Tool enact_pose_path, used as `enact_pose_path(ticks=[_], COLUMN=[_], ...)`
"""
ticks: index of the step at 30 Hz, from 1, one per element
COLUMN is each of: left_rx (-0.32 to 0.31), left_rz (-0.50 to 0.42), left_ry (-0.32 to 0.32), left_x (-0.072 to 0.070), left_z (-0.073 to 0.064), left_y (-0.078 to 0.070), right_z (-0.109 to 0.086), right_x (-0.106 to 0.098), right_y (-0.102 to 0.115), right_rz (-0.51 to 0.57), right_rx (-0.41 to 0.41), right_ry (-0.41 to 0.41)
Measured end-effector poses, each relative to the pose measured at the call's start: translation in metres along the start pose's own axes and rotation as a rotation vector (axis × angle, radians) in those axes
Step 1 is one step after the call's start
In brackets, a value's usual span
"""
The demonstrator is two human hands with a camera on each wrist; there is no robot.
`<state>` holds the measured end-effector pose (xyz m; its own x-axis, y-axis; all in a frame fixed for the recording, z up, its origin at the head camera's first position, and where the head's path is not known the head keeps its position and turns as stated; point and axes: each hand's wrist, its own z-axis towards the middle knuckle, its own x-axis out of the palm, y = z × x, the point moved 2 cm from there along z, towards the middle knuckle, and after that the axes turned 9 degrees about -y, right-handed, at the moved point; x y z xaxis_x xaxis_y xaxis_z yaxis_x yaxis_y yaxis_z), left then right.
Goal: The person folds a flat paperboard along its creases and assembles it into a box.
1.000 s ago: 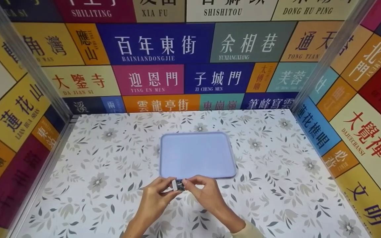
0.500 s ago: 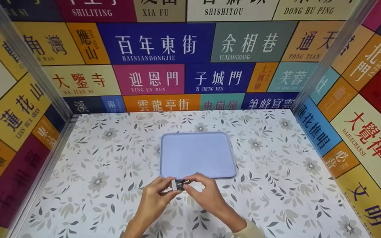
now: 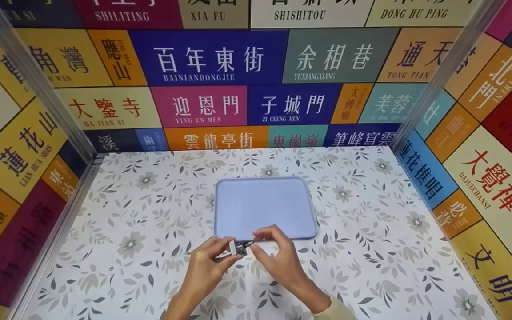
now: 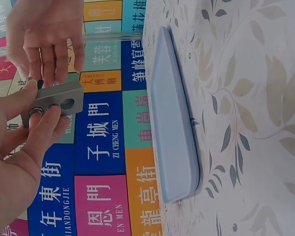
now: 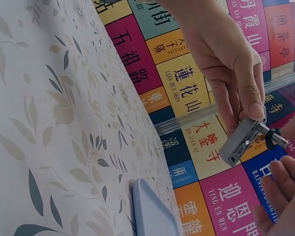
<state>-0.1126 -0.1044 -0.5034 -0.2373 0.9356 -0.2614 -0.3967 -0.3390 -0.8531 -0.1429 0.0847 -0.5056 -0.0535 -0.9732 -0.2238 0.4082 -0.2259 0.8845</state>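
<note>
My left hand grips a small grey metal block between thumb and fingers, above the table's front part. Round holes show in the block's face in the left wrist view, with fingertips over some of them. Out of its other side sticks a threaded bolt, carrying a small black piece like a wing nut. My right hand is beside the bolt's free end, thumb and index finger spread apart on either side of it. The right hand's remaining fingers are loosely bent.
A shallow pale blue tray lies on the white flower-patterned tabletop, just beyond the hands. Walls of coloured sign panels stand at the back and both sides, with clear strips at the corners.
My right hand's thumb and index finger have moved from close against the bolt to apart, the index finger rising. The left hand keeps its grip on the block, almost unmoved.
</note>
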Motion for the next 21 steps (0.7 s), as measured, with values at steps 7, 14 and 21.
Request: enact_pose_path(ticks=[7,14,21], left_rx=[0.026,0.021,0.013], left_rz=[0.014,0.0,-0.004], left_ry=[-0.015,-0.001,-0.004], left_x=[0.0002,0.0011,0.0011], left_z=[0.0008,0.0003,-0.0002], left_y=[-0.0013,-0.0017,-0.0024], right_z=[-0.0017,-0.0023,-0.0016], right_x=[-0.0009,0.0028,0.0041], right_y=[0.0,-0.0018,-0.0002], right_rz=[0.032,0.034,0.041], right_rx=[0.117,0.171,0.149], right_ry=[0.055,0.063,0.045])
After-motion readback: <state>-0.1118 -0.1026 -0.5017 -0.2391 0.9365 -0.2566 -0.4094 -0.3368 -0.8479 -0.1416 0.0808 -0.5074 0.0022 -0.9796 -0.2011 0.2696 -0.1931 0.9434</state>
